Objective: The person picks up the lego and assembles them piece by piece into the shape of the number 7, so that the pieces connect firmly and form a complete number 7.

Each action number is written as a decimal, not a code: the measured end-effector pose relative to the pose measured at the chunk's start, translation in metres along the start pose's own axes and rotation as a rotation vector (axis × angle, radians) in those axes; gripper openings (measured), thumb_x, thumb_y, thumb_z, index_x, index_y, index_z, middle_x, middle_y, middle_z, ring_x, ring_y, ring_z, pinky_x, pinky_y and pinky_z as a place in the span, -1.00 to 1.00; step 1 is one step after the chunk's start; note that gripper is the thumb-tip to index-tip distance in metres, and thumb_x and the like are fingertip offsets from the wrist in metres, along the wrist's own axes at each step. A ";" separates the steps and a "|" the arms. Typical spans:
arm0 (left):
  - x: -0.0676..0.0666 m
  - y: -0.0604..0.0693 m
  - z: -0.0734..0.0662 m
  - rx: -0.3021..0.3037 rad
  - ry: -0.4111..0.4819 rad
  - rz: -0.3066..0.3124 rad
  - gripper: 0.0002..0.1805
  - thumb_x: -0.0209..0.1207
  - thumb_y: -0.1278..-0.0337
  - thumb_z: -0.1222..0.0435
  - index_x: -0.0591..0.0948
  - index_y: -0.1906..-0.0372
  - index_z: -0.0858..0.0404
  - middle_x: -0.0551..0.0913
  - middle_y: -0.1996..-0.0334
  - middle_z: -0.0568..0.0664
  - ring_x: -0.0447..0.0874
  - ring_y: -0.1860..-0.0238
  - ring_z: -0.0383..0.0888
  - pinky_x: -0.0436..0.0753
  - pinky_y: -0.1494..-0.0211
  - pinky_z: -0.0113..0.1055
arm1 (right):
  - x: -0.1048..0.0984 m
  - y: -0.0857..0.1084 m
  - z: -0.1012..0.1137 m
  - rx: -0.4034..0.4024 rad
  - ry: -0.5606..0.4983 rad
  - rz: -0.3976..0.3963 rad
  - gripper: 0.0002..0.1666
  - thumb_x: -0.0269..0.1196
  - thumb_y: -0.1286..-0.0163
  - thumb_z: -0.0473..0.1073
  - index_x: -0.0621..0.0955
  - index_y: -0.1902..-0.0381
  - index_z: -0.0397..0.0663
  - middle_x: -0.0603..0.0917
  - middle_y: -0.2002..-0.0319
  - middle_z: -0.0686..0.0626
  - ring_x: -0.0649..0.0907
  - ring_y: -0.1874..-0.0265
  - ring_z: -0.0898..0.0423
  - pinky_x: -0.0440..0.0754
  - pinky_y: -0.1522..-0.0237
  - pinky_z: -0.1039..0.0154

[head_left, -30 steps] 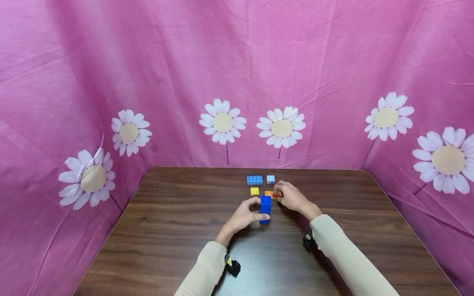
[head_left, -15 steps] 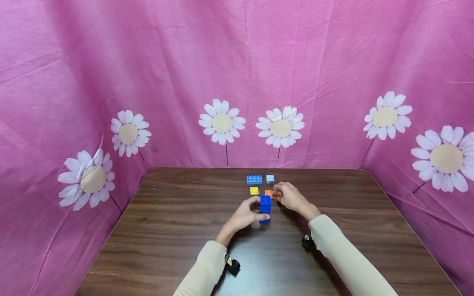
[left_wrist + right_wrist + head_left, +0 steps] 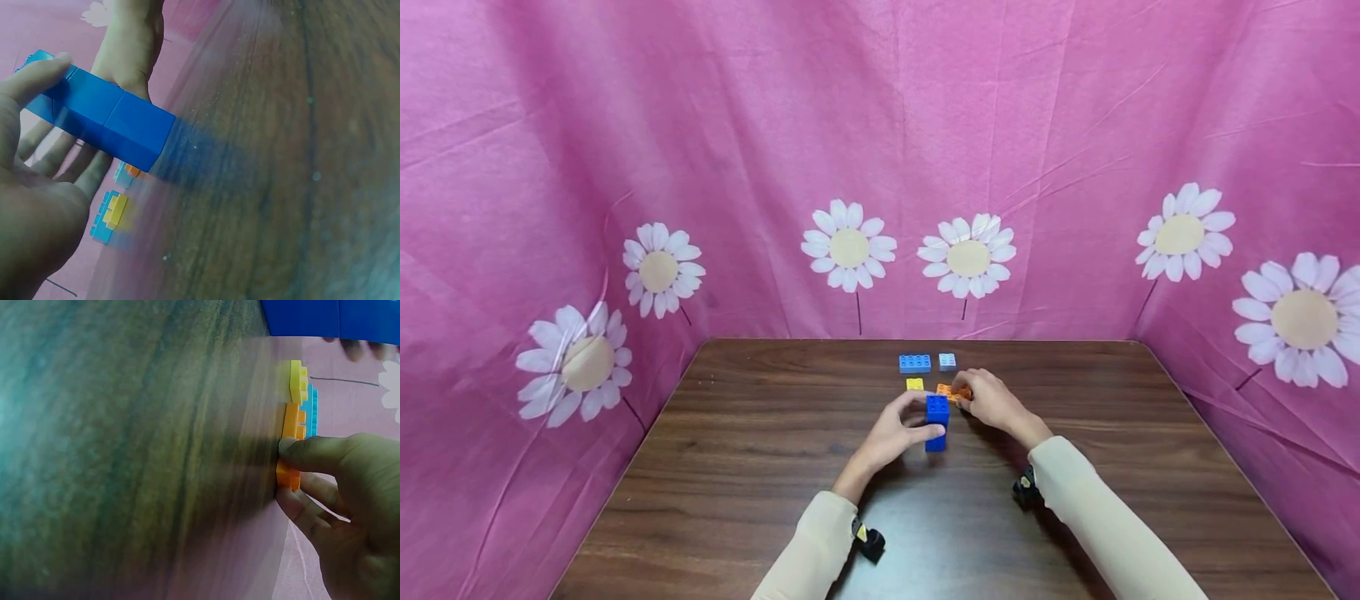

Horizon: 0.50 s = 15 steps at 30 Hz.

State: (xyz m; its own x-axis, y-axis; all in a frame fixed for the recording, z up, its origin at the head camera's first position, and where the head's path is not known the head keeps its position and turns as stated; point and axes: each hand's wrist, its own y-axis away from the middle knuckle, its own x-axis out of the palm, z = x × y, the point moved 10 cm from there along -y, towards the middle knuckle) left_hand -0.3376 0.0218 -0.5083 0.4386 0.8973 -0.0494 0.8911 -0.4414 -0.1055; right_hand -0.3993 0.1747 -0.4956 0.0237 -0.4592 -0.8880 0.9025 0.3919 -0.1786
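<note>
A tower of stacked dark blue toy building bricks (image 3: 936,425) stands upright in the middle of the table. My left hand (image 3: 891,433) holds it, thumb on the near side and fingers behind; the left wrist view shows the thumb high on the blue tower (image 3: 87,103). Just beyond, my right hand (image 3: 992,400) pinches the right end of a low orange brick (image 3: 945,391) between thumb and fingers. In the right wrist view the orange brick (image 3: 290,469) rests on the table. A small yellow brick (image 3: 914,384) lies left of it, partly behind my left fingers.
Farther back lie a lighter blue long brick (image 3: 915,363) and a small pale blue brick (image 3: 947,362). The brown wooden table (image 3: 737,467) ends at a pink curtain (image 3: 880,125) with white flowers, which encloses the back and both sides.
My left thumb has slid slightly up the blue tower, and the left fingers now cover part of the yellow brick. My right hand stays on the orange brick, which looks slightly turned.
</note>
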 end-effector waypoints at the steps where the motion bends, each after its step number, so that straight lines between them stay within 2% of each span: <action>1: 0.000 0.000 -0.002 0.016 0.003 -0.005 -0.46 0.41 -0.35 0.33 0.56 -0.37 0.22 0.60 -0.24 0.22 0.70 -0.28 0.19 0.69 -0.36 -0.06 | -0.001 0.001 0.000 -0.003 -0.007 -0.003 -0.80 0.45 -0.34 -0.35 0.73 0.08 -0.16 0.77 0.10 -0.12 0.69 0.05 -0.10 0.70 -0.09 -0.17; 8: -0.005 -0.001 -0.007 0.067 -0.033 -0.074 -0.54 0.43 -0.32 0.35 0.65 -0.29 0.25 0.70 -0.15 0.22 0.74 -0.20 0.11 0.70 -0.34 -0.10 | -0.022 0.005 0.012 -0.029 -0.053 -0.023 -0.72 0.46 -0.36 -0.32 0.73 -0.02 -0.16 0.79 0.03 -0.12 0.71 0.07 -0.05 0.74 -0.01 -0.09; 15: -0.004 -0.007 -0.004 0.101 -0.015 -0.088 -0.56 0.42 -0.31 0.41 0.65 -0.26 0.32 0.72 -0.14 0.29 0.75 -0.17 0.00 0.70 -0.34 -0.15 | -0.059 0.009 0.037 -0.074 -0.101 -0.067 -0.65 0.47 -0.33 -0.33 0.76 -0.07 -0.16 0.78 0.00 -0.12 0.74 0.10 -0.02 0.79 0.03 -0.02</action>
State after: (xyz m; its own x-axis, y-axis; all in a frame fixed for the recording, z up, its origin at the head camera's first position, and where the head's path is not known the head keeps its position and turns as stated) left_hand -0.3451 0.0209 -0.5032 0.3568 0.9328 -0.0507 0.9094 -0.3592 -0.2095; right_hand -0.3766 0.1756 -0.4288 0.0111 -0.5622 -0.8269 0.8694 0.4139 -0.2697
